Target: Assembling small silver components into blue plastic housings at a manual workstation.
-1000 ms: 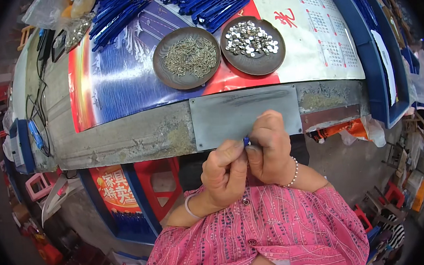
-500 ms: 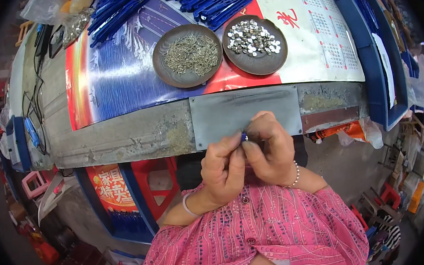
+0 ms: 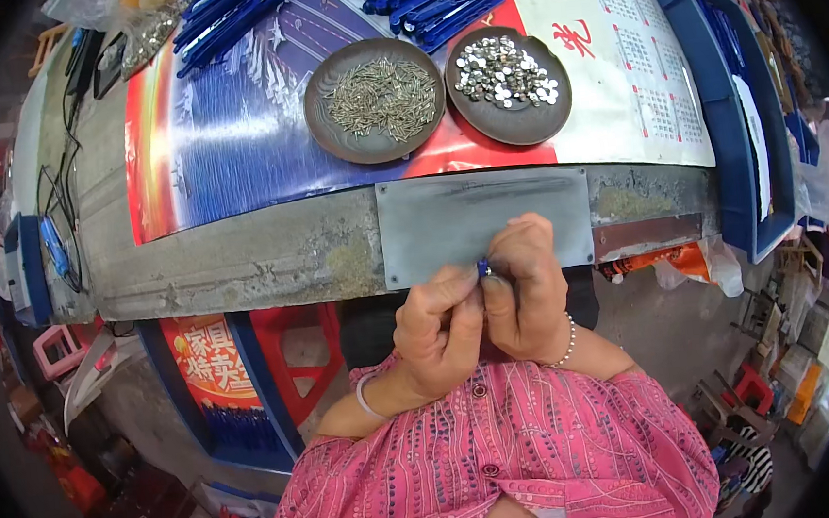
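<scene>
My left hand (image 3: 440, 330) and my right hand (image 3: 526, 294) meet in front of the table edge, fingertips pinched together. Between them sits a small dark blue piece (image 3: 483, 267) with a silvery spot at its end. Both hands grip it; the fingers hide the rest, so its full shape does not show. Just beyond the fingers lies a flat grey metal plate (image 3: 442, 237) fixed at the table's edge. Farther back are two round brown dishes: the left dish (image 3: 325, 137) holds many thin metal pins (image 3: 382, 99), the right dish (image 3: 560, 123) small shiny round metal pieces (image 3: 502, 72).
Bundles of long blue strips (image 3: 433, 4) lie at the back on a poster sheet (image 3: 232, 166). A blue bin (image 3: 731, 137) stands at the right edge. On the left are a cable (image 3: 62, 204) and a small blue tool (image 3: 54, 246). Below is a red stool (image 3: 296, 366).
The hands keep their pinch around the blue piece, the right fingers shifting slightly. The whole view has moved a little; dishes and strips lie as before.
</scene>
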Demonstrator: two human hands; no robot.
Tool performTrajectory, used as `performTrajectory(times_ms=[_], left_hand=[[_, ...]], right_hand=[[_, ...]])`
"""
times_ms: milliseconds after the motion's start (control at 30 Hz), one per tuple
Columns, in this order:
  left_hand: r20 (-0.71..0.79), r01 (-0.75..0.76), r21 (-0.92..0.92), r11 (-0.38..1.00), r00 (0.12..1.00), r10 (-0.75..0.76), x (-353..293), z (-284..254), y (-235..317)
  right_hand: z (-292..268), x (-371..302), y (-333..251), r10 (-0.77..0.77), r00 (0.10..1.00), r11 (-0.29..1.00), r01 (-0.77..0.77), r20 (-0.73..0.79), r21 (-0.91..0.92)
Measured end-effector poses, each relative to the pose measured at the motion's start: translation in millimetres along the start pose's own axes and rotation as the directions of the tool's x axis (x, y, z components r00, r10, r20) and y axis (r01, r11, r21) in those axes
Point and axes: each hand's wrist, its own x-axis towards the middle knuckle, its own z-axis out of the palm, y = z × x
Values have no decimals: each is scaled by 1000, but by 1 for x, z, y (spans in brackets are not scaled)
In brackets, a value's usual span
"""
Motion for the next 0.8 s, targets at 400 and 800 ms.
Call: performTrajectory(times_ms=[400,800], left_hand=[[-98,-57,-20,998,994,55,1,4,-1],[-63,-58,-17,998,996,56,-3,-4,-8]], right_hand=[[3,-3,4,52,998,964,-58,28,259],[16,-6,-9,62,998,998,-62,-23,-2]])
